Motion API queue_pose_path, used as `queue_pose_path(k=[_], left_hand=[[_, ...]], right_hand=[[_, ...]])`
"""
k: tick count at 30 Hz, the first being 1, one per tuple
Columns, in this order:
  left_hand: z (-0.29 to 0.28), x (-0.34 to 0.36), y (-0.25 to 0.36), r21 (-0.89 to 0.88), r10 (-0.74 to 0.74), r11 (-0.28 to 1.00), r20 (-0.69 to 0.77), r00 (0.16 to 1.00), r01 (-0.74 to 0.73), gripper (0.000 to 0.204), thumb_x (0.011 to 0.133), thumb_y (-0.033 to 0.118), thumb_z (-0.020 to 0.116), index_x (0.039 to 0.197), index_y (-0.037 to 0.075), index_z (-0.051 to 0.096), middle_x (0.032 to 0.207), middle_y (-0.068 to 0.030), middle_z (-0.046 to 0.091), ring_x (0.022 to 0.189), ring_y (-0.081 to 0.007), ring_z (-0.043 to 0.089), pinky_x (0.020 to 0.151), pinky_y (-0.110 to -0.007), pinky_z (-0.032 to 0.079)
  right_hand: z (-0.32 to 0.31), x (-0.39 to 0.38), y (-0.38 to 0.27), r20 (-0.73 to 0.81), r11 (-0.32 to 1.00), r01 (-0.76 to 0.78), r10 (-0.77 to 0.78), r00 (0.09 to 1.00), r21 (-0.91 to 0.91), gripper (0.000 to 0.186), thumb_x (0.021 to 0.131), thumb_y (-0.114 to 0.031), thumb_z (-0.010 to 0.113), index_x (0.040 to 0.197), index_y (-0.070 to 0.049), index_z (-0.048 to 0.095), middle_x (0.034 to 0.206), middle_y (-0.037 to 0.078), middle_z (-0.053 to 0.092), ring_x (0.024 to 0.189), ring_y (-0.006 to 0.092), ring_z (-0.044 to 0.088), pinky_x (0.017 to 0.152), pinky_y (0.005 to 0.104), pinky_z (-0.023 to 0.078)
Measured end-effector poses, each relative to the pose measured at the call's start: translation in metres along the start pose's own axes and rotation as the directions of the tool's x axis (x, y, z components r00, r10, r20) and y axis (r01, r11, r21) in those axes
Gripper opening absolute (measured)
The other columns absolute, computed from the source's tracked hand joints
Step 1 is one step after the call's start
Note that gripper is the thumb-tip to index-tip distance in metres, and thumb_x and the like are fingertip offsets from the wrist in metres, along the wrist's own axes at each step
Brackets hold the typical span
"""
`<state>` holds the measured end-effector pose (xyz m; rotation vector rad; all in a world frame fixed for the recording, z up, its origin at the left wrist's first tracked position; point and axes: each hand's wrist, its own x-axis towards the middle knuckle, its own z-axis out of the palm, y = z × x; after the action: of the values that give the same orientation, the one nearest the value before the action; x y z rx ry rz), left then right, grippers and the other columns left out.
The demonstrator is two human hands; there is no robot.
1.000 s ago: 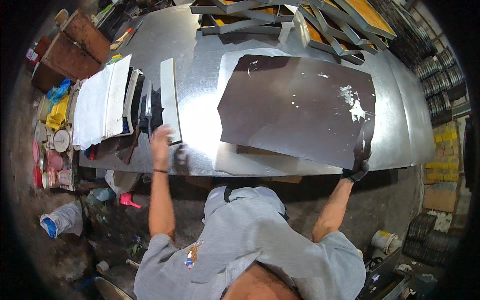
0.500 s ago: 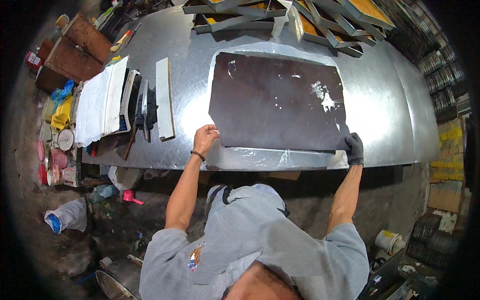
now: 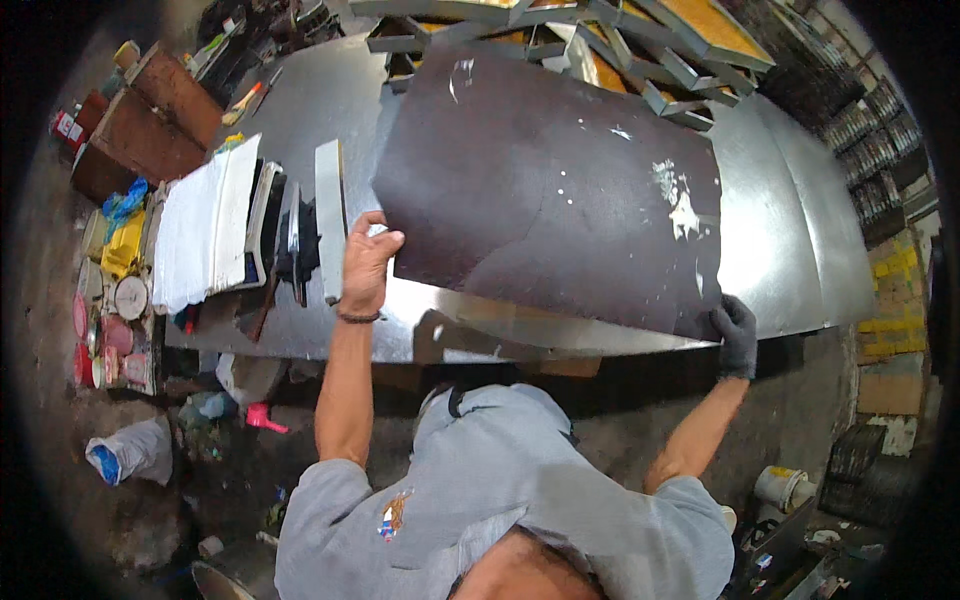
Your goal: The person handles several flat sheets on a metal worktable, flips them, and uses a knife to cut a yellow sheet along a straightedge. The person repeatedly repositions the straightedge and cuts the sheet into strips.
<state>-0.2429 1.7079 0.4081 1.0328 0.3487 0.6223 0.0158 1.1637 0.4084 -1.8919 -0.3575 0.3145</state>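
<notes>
A large dark brown flexible sheet (image 3: pixel 560 230) with white smears and flakes near its right side is raised above the shiny metal table (image 3: pixel 775 225). My bare left hand (image 3: pixel 366 268) pinches it by the near left corner, the thumb on top. At the near right corner my right hand (image 3: pixel 737 335), in a dark grey glove, grips the edge. The sheet bows slightly between the hands, and its far edge overlaps the view of several metal trays (image 3: pixel 650 45) with orange-yellow contents. Whatever lies directly beneath the sheet is hidden.
Left of the sheet lie a pale narrow board (image 3: pixel 329 215), a dark-handled blade-like tool (image 3: pixel 294 240) and a white cloth (image 3: pixel 205 225). A brush (image 3: pixel 243 103) rests farther back. Brown boxes (image 3: pixel 140 130) and a round dial (image 3: pixel 131 297) stand at the far left. Stacked dark trays (image 3: pixel 870 130) line the right.
Both hands have lifted the brown sheet off the table and moved it forward, its far edge now reaching over the trays. My hands have spread slightly apart.
</notes>
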Motion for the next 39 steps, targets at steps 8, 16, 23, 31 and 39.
queue_pose_path(k=[8, 16, 23, 31, 39], left_hand=[[0.012, 0.076, 0.167, 0.145, 0.327, 0.908, 0.34, 0.882, -0.393, 0.03, 0.093, -0.005, 0.064, 0.122, 0.003, 0.061, 0.115, -0.0096, 0.072, 0.103, -0.0175, 0.069, 0.094, -0.031, 0.054], [0.07, 0.191, 0.313, 0.517, 0.705, -0.172, 0.659, 0.262, -0.839, 0.034, 0.098, 0.019, 0.068, 0.129, 0.006, 0.064, 0.126, -0.0128, 0.066, 0.116, -0.0222, 0.062, 0.101, -0.033, 0.047], [0.013, 0.113, 0.242, 0.425, 0.688, 0.387, 0.459, 0.563, -0.819, 0.049, 0.097, 0.016, 0.07, 0.142, 0.005, 0.056, 0.139, -0.0092, 0.062, 0.128, -0.0207, 0.057, 0.108, -0.038, 0.047], [-0.147, 0.027, -0.017, 0.659, -0.011, 0.75, 0.092, 0.996, -0.053, 0.048, 0.1, 0.023, 0.069, 0.139, -0.002, 0.056, 0.117, -0.0104, 0.071, 0.108, -0.0169, 0.066, 0.098, -0.032, 0.052], [-0.119, -0.026, -0.124, 0.698, -0.433, 0.651, 0.018, 0.901, 0.299, 0.068, 0.095, 0.035, 0.073, 0.145, -0.005, 0.049, 0.11, -0.0183, 0.074, 0.088, -0.018, 0.073, 0.073, -0.03, 0.059]], right_hand=[[0.035, 0.084, -0.225, -0.179, 0.526, 0.468, -0.778, 0.603, -0.71, 0.064, 0.087, -0.031, 0.08, 0.141, -0.004, 0.059, 0.14, 0.016, 0.063, 0.131, 0.0294, 0.058, 0.111, 0.0411, 0.043], [-0.004, 0.128, -0.17, -0.043, 0.833, 0.468, -0.478, 0.877, 0.296, 0.047, 0.089, -0.017, 0.076, 0.131, 0.002, 0.063, 0.117, 0.011, 0.072, 0.098, 0.0204, 0.07, 0.086, 0.0354, 0.058], [0.05, 0.041, -0.101, -0.344, 0.78, 0.185, 0.041, 0.938, 0.598, 0.045, 0.098, -0.028, 0.07, 0.132, 0.0, 0.064, 0.122, 0.01, 0.071, 0.106, 0.0221, 0.069, 0.097, 0.0357, 0.054], [0.298, -0.011, 0.024, -0.203, 0.376, 0.037, 0.413, 0.888, 0.926, 0.041, 0.097, -0.022, 0.072, 0.134, -0.008, 0.062, 0.128, 0.005, 0.068, 0.117, 0.0245, 0.063, 0.106, 0.0427, 0.049], [0.321, -0.006, 0.129, -0.388, 0.991, -0.128, 0.136, 0.912, 0.045, 0.039, 0.101, -0.024, 0.064, 0.136, -0.008, 0.059, 0.124, 0.014, 0.067, 0.118, 0.029, 0.063, 0.106, 0.0452, 0.05]])
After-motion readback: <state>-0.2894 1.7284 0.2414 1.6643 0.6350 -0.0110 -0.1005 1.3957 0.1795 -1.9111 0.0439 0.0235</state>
